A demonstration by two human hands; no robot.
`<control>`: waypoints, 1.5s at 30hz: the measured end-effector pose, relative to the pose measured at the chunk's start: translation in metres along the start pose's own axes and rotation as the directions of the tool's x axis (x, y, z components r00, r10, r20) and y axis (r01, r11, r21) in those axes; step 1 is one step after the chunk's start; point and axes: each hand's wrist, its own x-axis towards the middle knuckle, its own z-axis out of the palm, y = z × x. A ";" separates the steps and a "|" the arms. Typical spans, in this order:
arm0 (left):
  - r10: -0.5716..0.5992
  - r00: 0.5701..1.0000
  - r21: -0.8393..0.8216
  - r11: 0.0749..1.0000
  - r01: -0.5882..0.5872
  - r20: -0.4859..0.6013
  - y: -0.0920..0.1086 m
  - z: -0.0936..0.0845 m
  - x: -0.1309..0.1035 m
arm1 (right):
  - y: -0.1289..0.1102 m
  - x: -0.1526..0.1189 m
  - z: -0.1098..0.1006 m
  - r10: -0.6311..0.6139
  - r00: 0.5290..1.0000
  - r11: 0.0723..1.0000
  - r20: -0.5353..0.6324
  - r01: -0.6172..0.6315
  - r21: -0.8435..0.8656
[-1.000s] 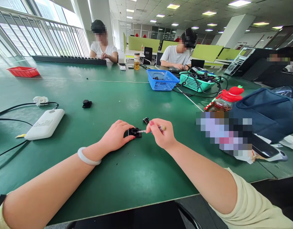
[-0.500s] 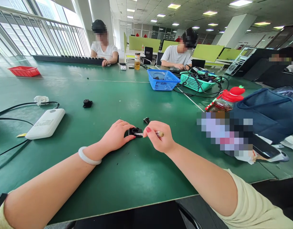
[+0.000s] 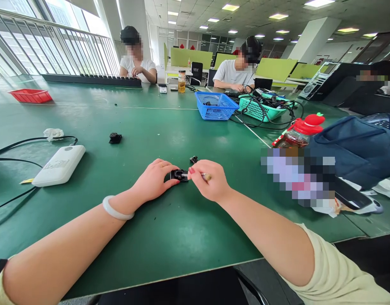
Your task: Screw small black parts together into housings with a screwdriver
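Observation:
On the green table, my left hand (image 3: 152,180) pinches the left end of a small black plastic part (image 3: 179,175) between thumb and fingers. The part lies flat with a recess facing up. My right hand (image 3: 213,180) is closed around a slim tan-handled tool (image 3: 207,177), whose pale tip points left and reaches the part's recess. The exact kind of tool is too small to make out. Just beyond my right hand lies a small black ridged piece (image 3: 193,159). A second black piece (image 3: 115,138) rests farther left.
A white power bank (image 3: 59,166) with black cables sits at left, near crumpled tissue (image 3: 53,134). Blue (image 3: 216,111) and green (image 3: 261,111) baskets stand ahead, cables spilling out. A red-lidded bottle (image 3: 298,131), dark blue bag (image 3: 354,148) and phone (image 3: 352,194) crowd the right. Two people sit across.
My right hand has shifted slightly left, bringing the tool's tip from the part's near edge to its recess. My left hand keeps its hold. The person at far left has raised a hand.

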 end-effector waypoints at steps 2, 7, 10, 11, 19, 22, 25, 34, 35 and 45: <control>0.011 1.000 -0.003 1.000 -0.011 -0.011 -0.001 0.000 0.000 | 0.003 0.002 0.002 0.052 0.997 0.999 0.062 -0.051 -0.016; 0.004 0.999 -0.009 1.000 -0.004 -0.033 -0.001 0.000 -0.001 | 0.004 0.005 0.005 0.125 0.985 0.992 0.120 -0.125 -0.010; 0.004 0.999 -0.008 1.000 -0.005 -0.050 0.000 -0.002 -0.001 | 0.002 0.006 0.001 0.176 0.981 0.983 0.082 -0.180 0.046; 0.001 0.999 -0.004 1.000 -0.002 -0.054 0.001 -0.002 -0.001 | 0.002 0.006 -0.002 0.196 0.980 0.976 0.044 -0.199 0.086; -0.078 0.992 0.131 0.987 0.090 -0.095 0.003 -0.016 -0.004 | 0.027 0.010 -0.018 0.431 0.853 0.896 -0.293 -0.369 0.246; -0.166 0.981 0.269 0.945 0.188 -0.102 0.006 -0.023 -0.008 | 0.040 0.012 -0.017 0.438 0.863 0.899 -0.251 -0.424 0.113; -0.276 0.960 0.418 0.868 0.270 -0.047 0.011 -0.028 -0.013 | 0.048 0.013 -0.015 0.431 0.880 0.899 -0.202 -0.439 0.006; -0.285 0.957 0.418 0.878 0.234 0.063 0.016 -0.026 -0.012 | 0.034 0.009 -0.006 0.411 0.908 0.910 -0.087 -0.402 0.104; -0.250 0.967 0.389 0.896 0.213 0.046 0.016 -0.024 -0.011 | 0.030 0.008 -0.006 0.391 0.918 0.917 -0.068 -0.381 0.118; 0.044 0.991 0.058 0.997 -0.051 0.123 0.018 0.004 -0.002 | 0.025 0.009 -0.003 0.318 0.930 0.947 -0.186 -0.319 0.027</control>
